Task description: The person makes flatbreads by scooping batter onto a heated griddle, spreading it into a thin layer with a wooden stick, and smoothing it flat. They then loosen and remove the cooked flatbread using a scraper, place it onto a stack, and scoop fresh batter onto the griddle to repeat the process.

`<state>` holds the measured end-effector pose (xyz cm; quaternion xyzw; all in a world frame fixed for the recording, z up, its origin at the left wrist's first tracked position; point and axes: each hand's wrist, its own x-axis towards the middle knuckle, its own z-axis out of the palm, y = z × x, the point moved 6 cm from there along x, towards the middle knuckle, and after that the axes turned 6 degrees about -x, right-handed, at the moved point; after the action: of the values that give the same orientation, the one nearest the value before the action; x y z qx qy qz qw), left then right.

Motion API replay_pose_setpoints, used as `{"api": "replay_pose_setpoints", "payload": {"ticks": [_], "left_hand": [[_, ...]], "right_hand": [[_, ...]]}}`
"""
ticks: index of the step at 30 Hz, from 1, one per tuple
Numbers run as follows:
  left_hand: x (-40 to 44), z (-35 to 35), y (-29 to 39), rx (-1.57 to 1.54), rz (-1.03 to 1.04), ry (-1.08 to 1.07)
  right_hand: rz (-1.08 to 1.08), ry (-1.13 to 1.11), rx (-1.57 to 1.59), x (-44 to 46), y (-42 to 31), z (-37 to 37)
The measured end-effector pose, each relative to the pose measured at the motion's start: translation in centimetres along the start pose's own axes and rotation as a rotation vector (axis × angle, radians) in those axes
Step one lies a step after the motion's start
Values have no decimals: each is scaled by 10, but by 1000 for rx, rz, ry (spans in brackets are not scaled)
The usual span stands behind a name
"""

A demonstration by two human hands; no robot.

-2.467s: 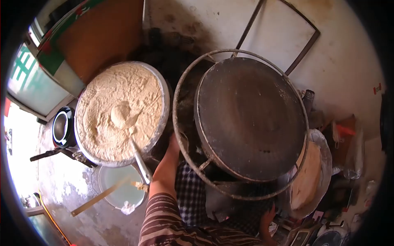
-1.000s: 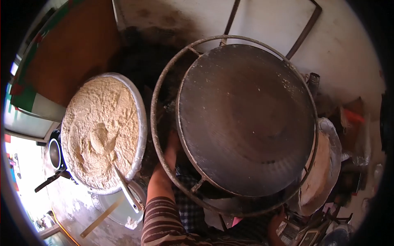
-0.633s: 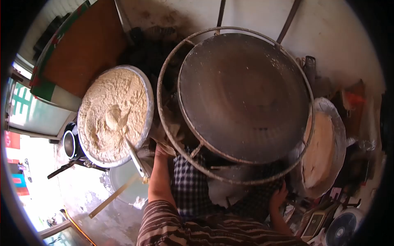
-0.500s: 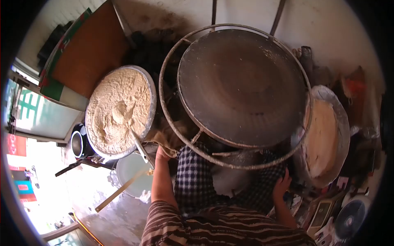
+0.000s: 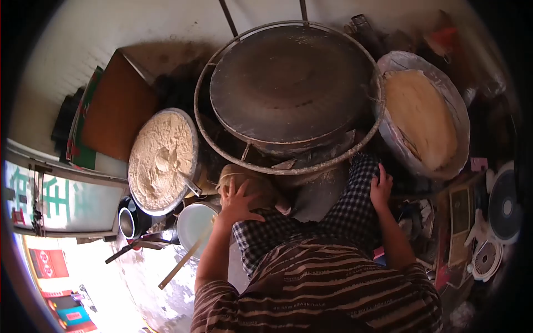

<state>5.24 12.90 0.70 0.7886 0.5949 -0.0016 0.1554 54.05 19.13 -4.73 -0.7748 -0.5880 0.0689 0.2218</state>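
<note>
My left hand (image 5: pixel 240 204) lies with spread fingers on a brown cloth (image 5: pixel 252 186) over my left knee, holding nothing. On my right thigh, in checked trousers (image 5: pixel 355 188), rests my right hand (image 5: pixel 381 188), its fingers apart and empty. In front of my knees is a large round dark griddle (image 5: pixel 288 83) with nothing on it, ringed by a metal hoop (image 5: pixel 225 149). To the left stands a wide basin (image 5: pixel 195 139) of pale, thick batter (image 5: pixel 158 155). A scoop with a light handle (image 5: pixel 191 185) is sunk in the batter.
Thin flatbreads (image 5: pixel 419 111) lie in a plastic-lined basin (image 5: pixel 462 119) on the right. Beside my left arm is a pale bucket (image 5: pixel 194 222) with a wooden stick (image 5: pixel 183 263) across it. A dark pot (image 5: pixel 127 222) stands farther left. A fan (image 5: pixel 505 208) is at far right.
My view has shifted, so the griddle appears higher and farther left. My left hand, partly hidden beside my knee before, now lies spread on the cloth. My right hand stays by my right thigh.
</note>
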Motion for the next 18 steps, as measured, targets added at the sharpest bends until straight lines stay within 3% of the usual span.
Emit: {"api": "replay_pose_setpoints", "payload": {"ticks": [4,5,7,9,12,14,16,18], "left_hand": [[24,29,-37,-132,-99,-168],[50,82,-60,-73,-77,-321],[68,55,-53,-122,-324,-57],[119,111,-68,-28,-258,-76],[168,223,-115,-609,-489,149],[186,256,-118,-863,-742,282],[205,335,-128,-1369,-919,308],[207,314,-111,-1641,-883,299]], "right_hand": [[-33,39,32,-7,4,3],[-20,31,30,-6,6,6],[6,11,17,-8,13,10],[-11,15,11,-10,12,11],[-35,6,-39,-10,9,9],[-41,-4,-71,-7,9,11],[-17,-28,-106,-3,-2,5],[7,-28,-122,-4,-2,6]]}}
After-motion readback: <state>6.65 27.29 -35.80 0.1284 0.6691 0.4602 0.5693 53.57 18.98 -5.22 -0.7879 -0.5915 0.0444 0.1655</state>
